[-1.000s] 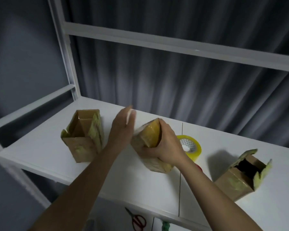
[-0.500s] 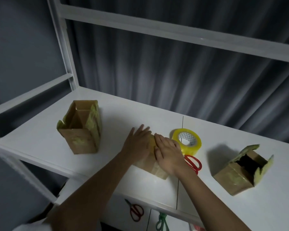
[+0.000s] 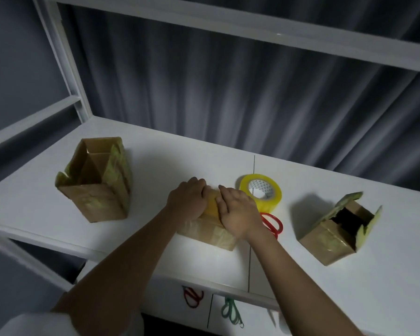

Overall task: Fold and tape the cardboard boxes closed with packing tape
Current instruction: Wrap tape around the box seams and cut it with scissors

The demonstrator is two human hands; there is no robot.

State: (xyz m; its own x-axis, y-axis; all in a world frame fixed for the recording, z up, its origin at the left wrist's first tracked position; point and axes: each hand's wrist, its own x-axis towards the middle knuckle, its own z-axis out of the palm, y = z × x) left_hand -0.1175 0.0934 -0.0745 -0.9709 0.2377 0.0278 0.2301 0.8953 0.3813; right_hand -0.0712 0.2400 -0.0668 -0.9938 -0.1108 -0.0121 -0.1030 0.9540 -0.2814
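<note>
Brown cardboard is showing under both hands: a small taped box (image 3: 210, 232) is lying on the white table (image 3: 155, 258), near the front edge. The left hand (image 3: 188, 202) is lying flat on the top of this box, with its fingers straight and pressing down. The right hand (image 3: 238, 214) is lying flat just beside it on the same top, fingers straight too. Neither hand is gripping anything. Between the two hands a bit of shiny yellow tape (image 3: 211, 206) is peeking out on the box top.

A roll of yellowish packing tape (image 3: 261, 194) is sitting on the table just behind the right hand. Red scissors (image 3: 273, 224) are lying by the right wrist, partly hidden by the hand.

An open box (image 3: 97, 180) is standing upright on the left side of the table, well apart from the hands, with its top flaps sticking up. Another open box (image 3: 337, 229) is lying tilted on the right side, with its opening facing up and to the right.

Grey curtains (image 3: 228, 93) are hanging behind the table. Under the table edge, red loops (image 3: 192, 297) and green loops (image 3: 232, 314) are showing, too blurry to name.
</note>
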